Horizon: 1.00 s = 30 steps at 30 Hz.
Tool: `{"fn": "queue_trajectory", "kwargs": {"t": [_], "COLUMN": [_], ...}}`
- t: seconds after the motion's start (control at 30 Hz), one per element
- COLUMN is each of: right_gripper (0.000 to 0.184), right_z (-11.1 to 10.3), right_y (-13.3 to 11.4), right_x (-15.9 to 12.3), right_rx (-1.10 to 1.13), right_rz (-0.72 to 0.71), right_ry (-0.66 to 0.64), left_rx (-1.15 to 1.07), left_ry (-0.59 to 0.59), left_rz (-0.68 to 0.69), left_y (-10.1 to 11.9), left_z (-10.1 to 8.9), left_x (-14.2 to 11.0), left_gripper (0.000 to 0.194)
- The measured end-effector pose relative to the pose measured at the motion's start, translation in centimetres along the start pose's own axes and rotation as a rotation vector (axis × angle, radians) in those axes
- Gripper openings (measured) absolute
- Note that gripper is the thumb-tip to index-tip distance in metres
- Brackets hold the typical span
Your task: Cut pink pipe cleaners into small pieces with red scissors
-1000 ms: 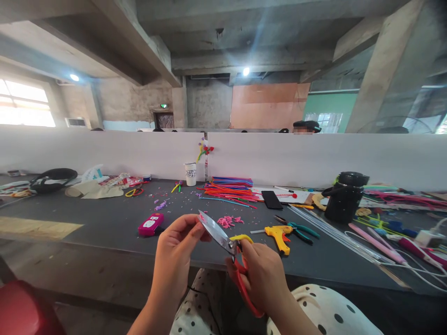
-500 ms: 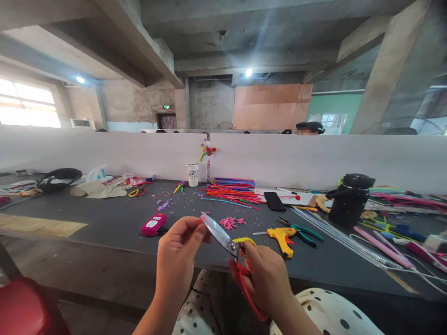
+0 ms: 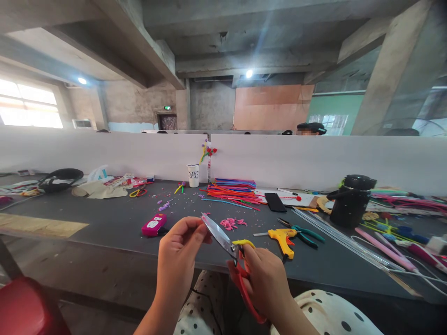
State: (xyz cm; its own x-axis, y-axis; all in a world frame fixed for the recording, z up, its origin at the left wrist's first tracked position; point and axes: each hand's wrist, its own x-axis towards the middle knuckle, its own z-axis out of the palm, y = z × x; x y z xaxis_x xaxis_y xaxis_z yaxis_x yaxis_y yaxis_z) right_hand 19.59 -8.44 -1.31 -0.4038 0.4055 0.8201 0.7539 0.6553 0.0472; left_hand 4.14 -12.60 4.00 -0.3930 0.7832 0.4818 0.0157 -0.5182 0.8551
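Observation:
My right hand grips a pair of scissors with one red and one yellow handle. The blades look closed or nearly so and point up to the left, to the fingertips of my left hand. That hand is closed in a pinch, and a bit of pink, seemingly a pipe cleaner piece, shows between its fingertips and the blade tips. Most of this piece is hidden by the fingers. Behind the scissors lies a pile of short pink pieces on the dark table.
A yellow glue gun, teal-handled pliers and a phone lie to the right, before a black jug. A magenta case sits left. Pipe cleaners and a paper cup stand near the white partition.

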Motion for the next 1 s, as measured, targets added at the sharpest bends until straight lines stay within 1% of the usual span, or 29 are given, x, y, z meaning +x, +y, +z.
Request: {"fn": "queue_trajectory", "kwargs": {"t": [0.33,0.73,0.87,1.0], "right_gripper": [0.028,0.03,0.031,0.033], "right_z": [-0.03,0.2,0.13,-0.03], "right_y": [-0.05,-0.05,-0.07,-0.06], "right_x": [-0.02,-0.11,-0.12,-0.08], "right_rx": [0.012,0.058,0.041,0.007], "right_rz": [-0.014,0.007,0.012,0.012], "right_ry": [0.046,0.035,0.029,0.05], "left_rx": [-0.012,0.004,0.016,0.027], "left_ry": [-0.004,-0.011,-0.011,-0.028], "left_rz": [0.04,0.051,0.063,0.073], "left_y": [-0.15,0.08,0.06,0.05], "left_z": [-0.12,-0.32,-0.44,-0.55], "left_x": [0.15,0.22,0.24,0.26], "left_gripper": [0.006,0.006,0.006,0.006]}}
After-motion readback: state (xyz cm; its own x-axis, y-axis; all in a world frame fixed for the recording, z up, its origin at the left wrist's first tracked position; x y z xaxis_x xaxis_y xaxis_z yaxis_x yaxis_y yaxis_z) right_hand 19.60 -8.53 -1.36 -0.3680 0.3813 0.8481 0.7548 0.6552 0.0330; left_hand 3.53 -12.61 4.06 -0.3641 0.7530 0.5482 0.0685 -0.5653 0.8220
